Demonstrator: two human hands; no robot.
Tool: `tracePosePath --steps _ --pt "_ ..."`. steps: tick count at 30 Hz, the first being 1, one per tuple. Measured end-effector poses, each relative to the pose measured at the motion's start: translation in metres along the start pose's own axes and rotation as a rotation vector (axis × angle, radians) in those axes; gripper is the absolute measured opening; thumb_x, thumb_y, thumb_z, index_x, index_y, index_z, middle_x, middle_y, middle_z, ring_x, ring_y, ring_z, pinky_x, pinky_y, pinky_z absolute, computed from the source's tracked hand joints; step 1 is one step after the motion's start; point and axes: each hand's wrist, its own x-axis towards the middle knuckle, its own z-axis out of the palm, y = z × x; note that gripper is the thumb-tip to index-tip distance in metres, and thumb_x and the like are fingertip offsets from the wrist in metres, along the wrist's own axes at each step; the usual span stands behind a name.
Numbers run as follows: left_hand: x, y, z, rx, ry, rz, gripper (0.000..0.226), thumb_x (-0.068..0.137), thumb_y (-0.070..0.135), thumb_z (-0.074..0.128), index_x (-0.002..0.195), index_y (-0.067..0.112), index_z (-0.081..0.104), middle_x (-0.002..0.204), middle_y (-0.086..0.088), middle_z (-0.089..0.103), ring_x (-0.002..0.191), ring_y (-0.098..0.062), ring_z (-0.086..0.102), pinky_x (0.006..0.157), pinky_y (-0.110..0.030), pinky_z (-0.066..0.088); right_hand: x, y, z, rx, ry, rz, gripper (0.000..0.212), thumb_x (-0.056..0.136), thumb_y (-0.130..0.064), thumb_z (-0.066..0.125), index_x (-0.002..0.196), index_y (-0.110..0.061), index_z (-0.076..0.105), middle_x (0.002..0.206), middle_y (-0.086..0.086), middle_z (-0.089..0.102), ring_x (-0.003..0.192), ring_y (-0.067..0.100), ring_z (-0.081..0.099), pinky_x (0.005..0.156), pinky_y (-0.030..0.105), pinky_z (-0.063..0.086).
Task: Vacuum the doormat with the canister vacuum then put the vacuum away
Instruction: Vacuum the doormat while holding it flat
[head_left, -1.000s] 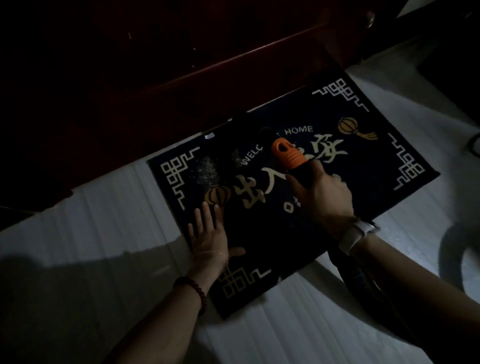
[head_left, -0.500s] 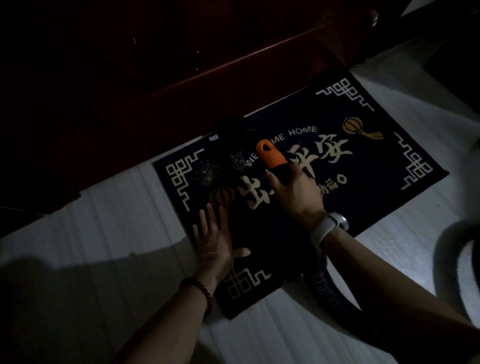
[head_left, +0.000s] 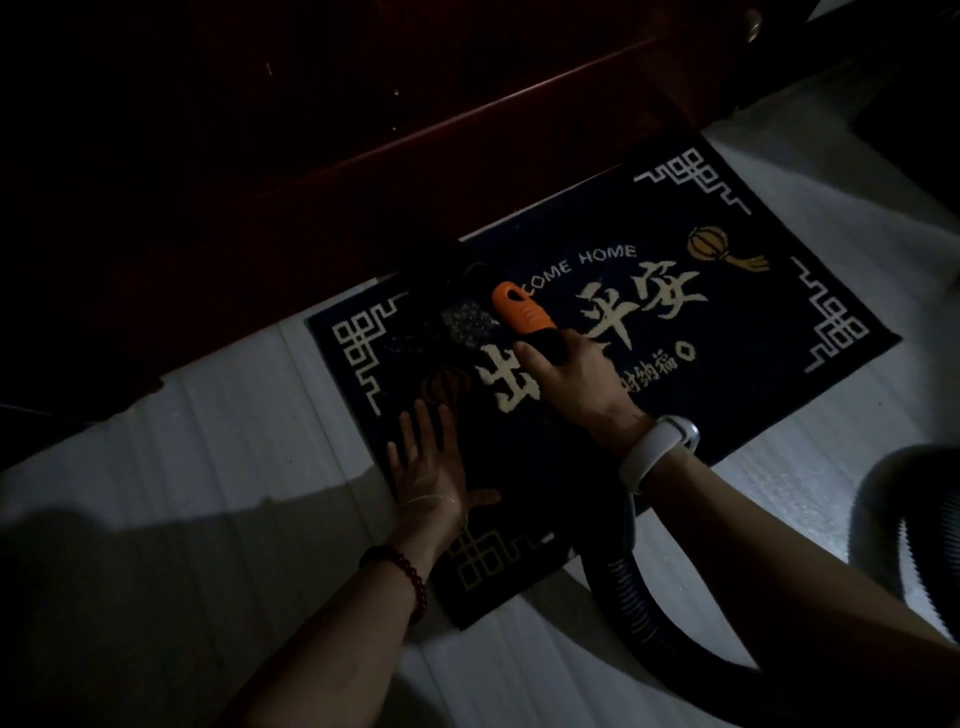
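doormat (head_left: 727, 332), one, pressed by flat left hand (head_left: 431, 467); right hand (head_left: 576, 379) grip wraps one orange-handled vacuum nozzle (head_left: 519, 312).

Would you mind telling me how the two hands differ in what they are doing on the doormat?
The left hand lies flat, fingers spread, pressing the doormat; the right hand grips the orange vacuum handle. The left wrist wears a bead bracelet, the right a white band. Both are over the doormat.

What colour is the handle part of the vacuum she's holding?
Bright orange: the vacuum handle in the right hand shows best, and only, in the head view.
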Motion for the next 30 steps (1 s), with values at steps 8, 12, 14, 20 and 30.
tracePosePath --steps 8,12,14,20,30 --pt "0.001 -0.002 0.001 -0.008 -0.004 0.008 0.117 0.072 0.059 0.063 0.145 0.013 -0.015 0.152 -0.013 -0.025 0.14 -0.03 -0.022 0.114 -0.047 -0.006 0.001 0.015 -0.032 -0.148 0.086 0.041 0.043 0.088 -0.045 0.053 0.117 -0.013 0.049 0.073 -0.004 0.054 0.058 0.01 0.052 0.047 0.023 0.039" --pt "0.003 0.0 0.002 0.012 -0.008 -0.016 0.117 0.072 0.058 0.064 0.145 0.014 -0.016 0.152 -0.012 -0.024 0.141 -0.03 -0.021 0.114 -0.047 -0.005 -0.019 0.026 -0.034 -0.268 0.206 0.008 0.041 0.089 -0.046 0.05 0.117 -0.016 0.045 0.079 -0.002 0.053 0.058 0.01 0.047 0.051 0.026 0.036" --pt "0.002 0.0 0.002 0.022 0.003 -0.016 0.115 0.074 0.057 0.064 0.145 0.014 -0.016 0.152 -0.012 -0.024 0.141 -0.03 -0.02 0.115 -0.046 -0.005 -0.04 0.03 -0.019 -0.278 0.12 -0.058 0.036 0.09 -0.044 0.05 0.115 -0.019 0.042 0.075 -0.009 0.049 0.058 0.006 0.049 0.047 0.021 0.036" --pt "0.003 0.0 0.002 0.02 -0.005 -0.031 0.116 0.074 0.053 0.066 0.145 0.013 -0.017 0.152 -0.012 -0.024 0.141 -0.029 -0.02 0.115 -0.045 -0.004 -0.061 0.051 -0.048 -0.352 0.1 -0.029 0.04 0.088 -0.043 0.05 0.12 -0.021 0.041 0.086 0.002 0.058 0.07 0.019 0.061 0.063 0.037 0.055" --pt "0.0 0.0 0.001 0.017 0.006 -0.015 0.117 0.074 0.053 0.066 0.144 0.016 -0.02 0.152 -0.012 -0.024 0.141 -0.029 -0.02 0.115 -0.046 -0.005 -0.085 0.048 -0.012 -0.528 0.007 -0.224 0.038 0.09 -0.049 0.045 0.118 -0.024 0.038 0.083 -0.009 0.055 0.066 0.012 0.056 0.058 0.024 0.046"
